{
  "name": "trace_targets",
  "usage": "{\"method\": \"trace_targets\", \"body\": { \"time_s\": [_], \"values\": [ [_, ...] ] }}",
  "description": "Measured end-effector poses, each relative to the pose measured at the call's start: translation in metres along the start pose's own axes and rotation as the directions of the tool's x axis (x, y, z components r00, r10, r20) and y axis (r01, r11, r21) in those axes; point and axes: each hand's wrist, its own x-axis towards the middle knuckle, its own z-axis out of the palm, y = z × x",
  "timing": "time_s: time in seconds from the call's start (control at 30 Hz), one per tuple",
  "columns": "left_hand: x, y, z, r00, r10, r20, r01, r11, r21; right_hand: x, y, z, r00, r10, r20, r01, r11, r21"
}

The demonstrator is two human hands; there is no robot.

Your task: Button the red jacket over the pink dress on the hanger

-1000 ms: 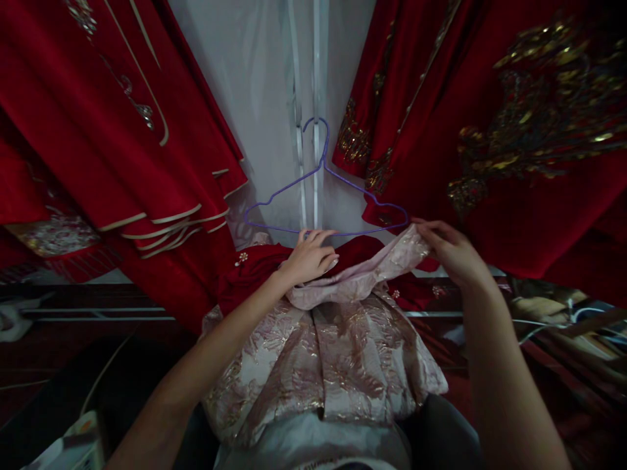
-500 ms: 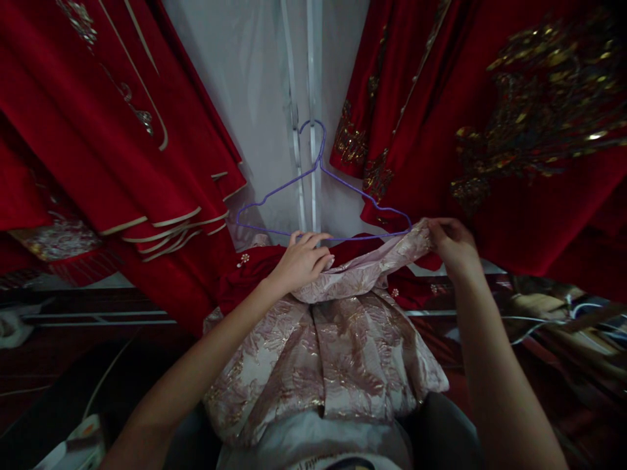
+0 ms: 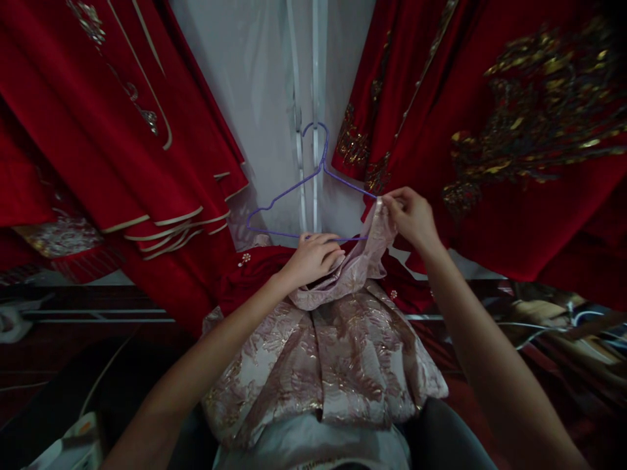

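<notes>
Two bare hands are at work in the head view, over a pink-and-gold brocade garment (image 3: 362, 365) spread on the person's lap (image 3: 445, 431). The garment runs from the lap's near edge, against a pale grey shirt (image 3: 313, 434), out to its far edge, and its lower right corner sticks out over the right leg. The right hand (image 3: 411, 215) is closed, pinching the raised end of a pink band (image 3: 385, 228) between thumb and fingertips. That end stands up against the right shoulder of a purple hanger (image 3: 322, 163) and covers part of it.

The left hand (image 3: 316, 258) is bent palm down at the band's other stretch, its fingers lying over the hanger's lower bar; whether it grips the bar or the cloth I cannot tell. The hanger's hook overlaps white upright bars (image 3: 316, 65), and its hold on them is unclear.

Beyond the garment's far edge lies dark red cloth (image 3: 267, 264) with small flower ornaments. Red garments with pale piping (image 3: 161, 176) hang at the left, and a red garment (image 3: 514, 209) bearing gold sequin work (image 3: 543, 111) hangs at the right.
</notes>
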Motion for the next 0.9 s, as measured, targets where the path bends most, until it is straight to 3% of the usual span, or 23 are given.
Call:
{"method": "trace_targets", "body": {
  "time_s": [0.13,0.2,0.3,0.37,0.47,0.63,0.9],
  "values": [
    [0.01,-0.024,-0.023,0.989,-0.06,-0.135,0.044,0.992,-0.115,0.003,-0.012,0.015,0.996,-0.059,0.07,0.064,0.995,-0.073],
    [0.005,-0.051,-0.044,0.948,-0.158,-0.275,0.142,0.987,-0.079,0.005,-0.009,0.014,0.996,-0.058,0.072,0.063,0.995,-0.073],
    [-0.022,-0.099,-0.071,0.786,-0.345,-0.513,0.369,0.928,-0.058,0.008,-0.003,0.006,0.996,-0.061,0.063,0.064,0.996,-0.059],
    [-0.048,-0.13,-0.08,0.684,-0.447,-0.576,0.497,0.864,-0.081,0.008,-0.004,0.002,0.994,-0.072,0.081,0.076,0.996,-0.044],
    [-0.083,-0.164,-0.081,0.627,-0.573,-0.528,0.593,0.79,-0.153,0.005,-0.008,0.001,0.989,-0.095,0.117,0.097,0.995,-0.012],
    [-0.105,-0.183,-0.071,0.592,-0.663,-0.459,0.591,0.744,-0.313,-0.001,-0.013,0.005,0.987,-0.091,0.133,0.092,0.996,0.0],
    [-0.088,-0.174,-0.077,0.597,-0.658,-0.459,0.511,0.753,-0.413,0.002,-0.013,-0.002,0.988,-0.094,0.126,0.099,0.994,-0.037]
  ]
}}
